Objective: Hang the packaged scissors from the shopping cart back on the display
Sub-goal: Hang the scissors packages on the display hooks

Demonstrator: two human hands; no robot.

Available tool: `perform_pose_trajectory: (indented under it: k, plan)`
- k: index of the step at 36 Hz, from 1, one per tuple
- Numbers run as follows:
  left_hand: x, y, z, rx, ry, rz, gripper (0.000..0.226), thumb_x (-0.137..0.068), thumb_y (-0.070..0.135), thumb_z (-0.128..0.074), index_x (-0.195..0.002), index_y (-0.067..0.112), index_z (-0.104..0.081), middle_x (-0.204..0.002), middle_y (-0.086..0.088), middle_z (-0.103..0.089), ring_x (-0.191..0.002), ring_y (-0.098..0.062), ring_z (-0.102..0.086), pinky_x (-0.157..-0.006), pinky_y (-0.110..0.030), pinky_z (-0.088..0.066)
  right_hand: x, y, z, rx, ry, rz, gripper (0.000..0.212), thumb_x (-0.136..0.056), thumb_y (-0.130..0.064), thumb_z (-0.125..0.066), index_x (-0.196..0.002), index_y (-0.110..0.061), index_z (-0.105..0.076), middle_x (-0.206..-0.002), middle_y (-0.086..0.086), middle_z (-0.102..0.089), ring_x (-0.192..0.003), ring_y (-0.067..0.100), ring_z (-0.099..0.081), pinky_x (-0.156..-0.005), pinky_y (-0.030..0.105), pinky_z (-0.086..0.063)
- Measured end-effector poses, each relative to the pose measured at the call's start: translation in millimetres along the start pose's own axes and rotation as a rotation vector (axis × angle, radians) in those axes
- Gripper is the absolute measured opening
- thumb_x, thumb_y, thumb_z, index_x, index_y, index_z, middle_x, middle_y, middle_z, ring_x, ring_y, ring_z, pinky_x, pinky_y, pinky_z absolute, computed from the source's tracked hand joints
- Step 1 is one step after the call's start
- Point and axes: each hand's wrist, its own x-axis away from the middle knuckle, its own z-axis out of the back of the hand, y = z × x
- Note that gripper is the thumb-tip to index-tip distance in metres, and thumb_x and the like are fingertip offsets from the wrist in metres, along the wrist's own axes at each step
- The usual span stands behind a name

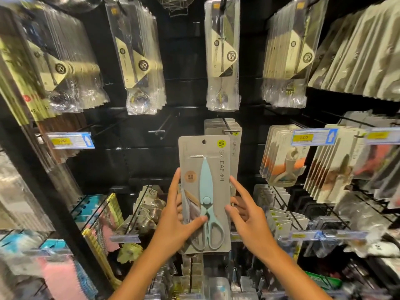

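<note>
Matt grey card scissors pack (204, 191), glossy clear plastic blister.

The left hand (173, 221) hides its lower fingers behind the scissors package (205, 191), which covers most of the matching packs (234, 135) hanging behind. The right hand (249, 215) shows a finger partly behind the card. Price tags (312, 137) are too blurred to read. Lower shelf goods (65, 273) smear.
</note>
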Motion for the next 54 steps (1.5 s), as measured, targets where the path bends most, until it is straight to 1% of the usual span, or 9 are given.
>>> perform_pose_trajectory:
  k: [10,21,25,30,34,38,42,46,54]
  plan:
    - [-17,3,-30,-0.004,-0.108,0.019,0.125,-0.075,0.021,-0.088,-0.148,0.065,0.004,-0.159,0.014,-0.034,-0.133,-0.007,-0.053,-0.104,-0.051,-0.051,6,11,26,-0.008,0.08,-0.041,0.068,-0.102,-0.007,-0.054,-0.15,-0.048,-0.03,-0.122,-0.01,-0.072,-0.108,0.003,-0.069,-0.083,0.014,-0.056]
    - [-29,12,-43,-0.026,-0.115,0.019,0.124,-0.071,0.036,-0.09,-0.147,0.066,0.002,-0.151,0.006,-0.047,-0.13,-0.015,-0.057,-0.104,-0.051,-0.051,-5,17,45,0.041,0.075,-0.012,0.067,-0.103,-0.009,-0.054,-0.154,-0.043,-0.028,-0.108,-0.014,-0.075,-0.093,0.011,-0.074,-0.086,0.039,-0.061]
    - [-32,10,-45,-0.03,-0.107,0.04,0.124,-0.071,0.03,-0.09,-0.147,0.066,0.001,-0.145,0.008,-0.054,-0.123,-0.01,-0.062,-0.102,-0.046,-0.053,-10,23,49,0.012,0.037,-0.004,0.068,-0.103,-0.012,-0.053,-0.153,-0.05,-0.028,-0.112,-0.016,-0.073,-0.096,0.042,-0.067,-0.086,0.062,-0.053]
    - [-35,4,-47,-0.035,-0.103,0.052,0.123,-0.073,0.027,-0.09,-0.149,0.063,0.0,-0.148,0.012,-0.05,-0.124,-0.005,-0.06,-0.103,-0.036,-0.052,-20,36,51,0.017,-0.039,0.0,0.072,-0.104,-0.015,-0.052,-0.15,-0.06,-0.022,-0.12,-0.017,-0.07,-0.097,0.055,-0.062,-0.083,0.069,-0.051]
    - [-45,-1,-49,-0.056,-0.119,0.076,0.121,-0.077,0.028,-0.087,-0.15,0.061,0.004,-0.155,0.022,-0.037,-0.132,0.001,-0.051,-0.109,-0.033,-0.047,-29,43,52,0.11,-0.097,0.003,0.08,-0.103,-0.02,-0.053,-0.148,-0.066,-0.006,-0.115,0.0,-0.072,-0.095,0.044,-0.067,-0.086,0.063,-0.053]
    - [-54,-3,-53,-0.055,-0.13,0.102,0.115,-0.085,0.021,-0.08,-0.155,0.049,0.007,-0.152,0.016,-0.043,-0.126,0.009,-0.052,-0.09,-0.009,-0.05,-38,48,48,0.126,-0.19,0.015,0.095,-0.101,-0.028,-0.06,-0.145,-0.067,0.015,-0.155,-0.015,-0.041,-0.127,0.006,-0.057,-0.107,0.041,-0.05]
    - [-68,-14,-56,-0.12,-0.118,0.087,0.111,-0.089,0.025,-0.075,-0.155,0.046,0.012,-0.141,-0.001,-0.056,-0.121,-0.003,-0.06,-0.09,-0.01,-0.049,-52,59,46,0.17,-0.234,0.012,0.107,-0.099,-0.023,-0.062,-0.144,-0.061,0.027,-0.164,-0.016,-0.022,-0.141,0.005,-0.042,-0.117,0.039,-0.04]
    - [-83,-18,-58,-0.172,-0.11,0.094,0.11,-0.091,0.025,-0.074,-0.155,0.042,0.014,-0.145,0.001,-0.054,-0.123,0.003,-0.057,-0.092,-0.007,-0.045,-69,65,43,0.191,-0.244,0.014,0.111,-0.098,-0.019,-0.063,-0.143,-0.057,0.032,-0.166,-0.018,-0.013,-0.143,-0.001,-0.035,-0.105,0.012,-0.034]
    - [-108,-27,-61,-0.221,-0.107,0.087,0.113,-0.09,0.011,-0.073,-0.155,0.038,0.016,-0.15,0.0,-0.046,-0.116,0.025,-0.048,-0.09,-0.003,-0.043,-100,77,34,0.265,-0.138,0.005,0.122,-0.091,-0.032,-0.072,-0.144,-0.051,0.036,-0.163,0.003,-0.018,-0.145,0.02,-0.035,-0.109,0.034,-0.037]
